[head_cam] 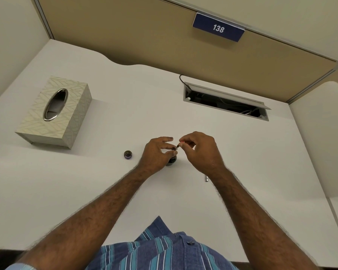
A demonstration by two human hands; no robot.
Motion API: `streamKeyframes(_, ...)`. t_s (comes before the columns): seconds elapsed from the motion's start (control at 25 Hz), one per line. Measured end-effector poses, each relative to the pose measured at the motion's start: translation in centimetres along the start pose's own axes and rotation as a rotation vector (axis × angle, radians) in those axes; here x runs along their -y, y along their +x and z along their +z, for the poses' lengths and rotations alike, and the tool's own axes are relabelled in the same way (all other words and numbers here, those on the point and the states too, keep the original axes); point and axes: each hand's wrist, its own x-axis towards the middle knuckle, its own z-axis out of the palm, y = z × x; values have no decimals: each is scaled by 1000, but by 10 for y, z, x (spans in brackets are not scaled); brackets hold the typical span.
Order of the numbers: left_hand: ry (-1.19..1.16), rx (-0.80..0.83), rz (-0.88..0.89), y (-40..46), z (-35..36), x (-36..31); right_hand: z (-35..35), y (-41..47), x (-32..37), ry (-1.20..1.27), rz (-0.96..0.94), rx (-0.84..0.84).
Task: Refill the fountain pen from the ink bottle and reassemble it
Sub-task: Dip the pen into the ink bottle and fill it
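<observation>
Just above the open ink bottle [172, 160], both hands pinched the pen section [177, 147]: left hand [156, 152] low, right hand [200, 150] high, its long axis tilting down-left toward the bottle's mouth.

White desk [86, 182] with a wavy rear edge, enclosed by tan partition panels [144, 32] in grey metal frames. A blue plate [218, 27] reading 138 hangs on the panel; an open cable tray [225, 101] is recessed in the desktop. Lighting is even.
</observation>
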Motion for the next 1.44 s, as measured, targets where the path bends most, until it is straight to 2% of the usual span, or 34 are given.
streamKeyframes(0.2,24,3,4,-1,1,1,4,1,0,-23,50,-43)
streamKeyframes(0.4,-9,7,6,0,0,-1,4,-2,1,22,-8,-35)
streamKeyframes(0.56,8,3,7,0,1,1,6,2,-1,-25,59,-62)
streamKeyframes(0.8,-8,-3,1,0,1,0,3,-1,0,30,-6,-22)
streamKeyframes(1.04,-13,5,4,1,0,1,5,4,2,11,90,-52)
streamKeyframes(1.28,3,6,21,2,-1,0,1,1,4,29,-2,-8)
streamKeyframes(1.44,-4,8,4,1,0,1,2,5,4,-16,59,-20)
